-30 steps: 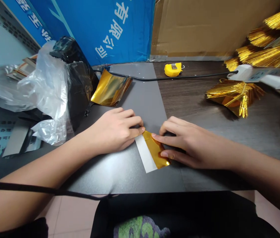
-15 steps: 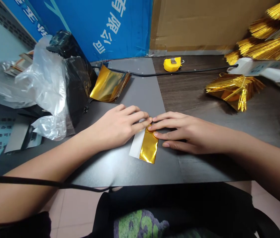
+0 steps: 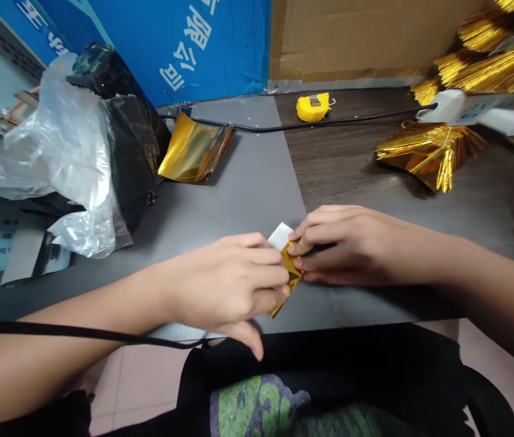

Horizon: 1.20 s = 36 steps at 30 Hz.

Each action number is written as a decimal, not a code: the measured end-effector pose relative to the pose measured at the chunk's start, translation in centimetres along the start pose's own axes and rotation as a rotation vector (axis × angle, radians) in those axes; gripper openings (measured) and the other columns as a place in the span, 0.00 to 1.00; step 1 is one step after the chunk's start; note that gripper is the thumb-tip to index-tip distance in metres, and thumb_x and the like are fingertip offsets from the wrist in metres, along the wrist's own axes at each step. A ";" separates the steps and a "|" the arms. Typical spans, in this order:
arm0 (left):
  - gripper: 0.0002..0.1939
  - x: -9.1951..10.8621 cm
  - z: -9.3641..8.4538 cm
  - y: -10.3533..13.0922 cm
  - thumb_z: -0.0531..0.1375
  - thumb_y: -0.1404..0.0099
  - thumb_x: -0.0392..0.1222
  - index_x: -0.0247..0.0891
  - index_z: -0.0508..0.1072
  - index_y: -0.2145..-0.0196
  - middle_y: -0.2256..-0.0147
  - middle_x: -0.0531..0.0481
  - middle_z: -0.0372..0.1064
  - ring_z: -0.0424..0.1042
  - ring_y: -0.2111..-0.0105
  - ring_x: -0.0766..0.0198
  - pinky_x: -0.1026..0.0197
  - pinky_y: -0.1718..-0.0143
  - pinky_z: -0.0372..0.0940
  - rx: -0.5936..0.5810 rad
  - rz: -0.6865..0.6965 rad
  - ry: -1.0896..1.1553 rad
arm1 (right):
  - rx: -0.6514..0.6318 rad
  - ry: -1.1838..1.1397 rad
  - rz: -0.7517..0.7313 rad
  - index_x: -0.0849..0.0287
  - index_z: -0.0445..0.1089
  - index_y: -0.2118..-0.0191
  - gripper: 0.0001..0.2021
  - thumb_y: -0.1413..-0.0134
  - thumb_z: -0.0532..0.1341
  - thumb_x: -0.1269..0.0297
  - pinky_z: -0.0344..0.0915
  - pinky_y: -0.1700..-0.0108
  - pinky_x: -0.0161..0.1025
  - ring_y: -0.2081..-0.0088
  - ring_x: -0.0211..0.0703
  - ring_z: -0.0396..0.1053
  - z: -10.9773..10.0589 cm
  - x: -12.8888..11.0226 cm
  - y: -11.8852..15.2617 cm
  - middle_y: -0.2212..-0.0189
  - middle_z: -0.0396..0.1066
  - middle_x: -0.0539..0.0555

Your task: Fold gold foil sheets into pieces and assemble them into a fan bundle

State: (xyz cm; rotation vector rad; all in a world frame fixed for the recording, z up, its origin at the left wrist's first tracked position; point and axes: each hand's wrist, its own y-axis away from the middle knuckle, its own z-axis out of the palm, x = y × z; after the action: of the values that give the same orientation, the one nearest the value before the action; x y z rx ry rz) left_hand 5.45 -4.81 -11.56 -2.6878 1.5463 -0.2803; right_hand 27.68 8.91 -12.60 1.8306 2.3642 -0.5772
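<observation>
A folded sheet of gold foil paper [image 3: 291, 265] with a white strip [image 3: 280, 236] lies slanted on the grey desk, partly hidden under my fingers. My left hand [image 3: 238, 276] reaches over its left side, fingers laid across the gold face and thumb stretched away towards the desk's front edge. Along the paper's right edge, the bent fingers of my right hand [image 3: 352, 243] grip it. Behind my left hand sits a curled stack of gold foil sheets [image 3: 195, 149].
A yellow tape measure [image 3: 314, 107] and a black cable [image 3: 352, 121] lie at the back. Tied gold foil bundles [image 3: 429, 152] sit right, near a white power strip [image 3: 448, 106]. Left stands a black plastic-wrapped package [image 3: 131, 145] with a clear bag [image 3: 72, 152]. Boxes [image 3: 352, 42] line the rear.
The paper has turned, its white strip now at the far end. My left hand has moved nearer the desk's front edge, with its thumb spread; my right fingers have bent more.
</observation>
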 end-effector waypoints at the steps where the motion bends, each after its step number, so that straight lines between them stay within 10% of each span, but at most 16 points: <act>1: 0.26 0.6 0.1 -0.2 0.54 0.28 0.63 0.37 0.78 0.60 0.60 0.45 0.75 0.69 0.60 0.58 0.54 0.55 0.63 0.019 0.016 -0.013 | -0.030 -0.029 -0.013 0.56 0.78 0.64 0.14 0.29 0.57 0.62 0.66 0.56 0.44 0.57 0.44 0.69 -0.1 -0.4 -0.1 0.61 0.75 0.54; 6: 0.14 2.9 0.4 -0.9 0.55 0.28 0.35 0.36 0.78 0.68 0.69 0.49 0.72 0.68 0.70 0.63 0.57 0.63 0.65 0.141 -0.026 -0.030 | -0.105 -0.091 -0.024 0.58 0.77 0.68 0.17 0.29 0.56 0.62 0.62 0.59 0.44 0.60 0.44 0.66 -0.1 -1.4 -0.3 0.64 0.73 0.55; 18: 0.13 -2.1 0.1 0.6 0.55 0.25 0.44 0.37 0.77 0.61 0.64 0.46 0.73 0.68 0.63 0.62 0.58 0.62 0.59 0.122 -0.187 0.115 | 0.125 -0.080 0.114 0.63 0.74 0.63 0.11 0.30 0.56 0.69 0.61 0.55 0.42 0.57 0.45 0.62 1.3 -0.4 -0.2 0.62 0.72 0.57; 24: 0.14 -2.3 0.0 0.6 0.55 0.25 0.44 0.36 0.74 0.65 0.68 0.49 0.70 0.63 0.66 0.62 0.58 0.63 0.54 0.107 -0.258 0.180 | 0.081 -0.300 0.112 0.62 0.71 0.54 0.12 0.36 0.54 0.79 0.62 0.51 0.39 0.54 0.41 0.64 1.7 -0.9 -0.8 0.58 0.71 0.56; 36: 0.15 -1.9 0.0 0.5 0.60 0.29 0.48 0.36 0.72 0.71 0.73 0.54 0.68 0.64 0.68 0.65 0.61 0.63 0.53 0.061 -0.574 0.285 | 0.213 -0.244 0.308 0.62 0.68 0.66 0.07 0.35 0.58 0.69 0.61 0.59 0.38 0.62 0.40 0.63 3.1 -2.2 -2.2 0.61 0.64 0.58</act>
State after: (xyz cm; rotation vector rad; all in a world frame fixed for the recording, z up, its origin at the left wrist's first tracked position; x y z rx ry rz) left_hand 4.12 -3.41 -11.89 -3.0817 0.7386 -0.7334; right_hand 25.73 5.37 -14.29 2.0202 1.8813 -0.9777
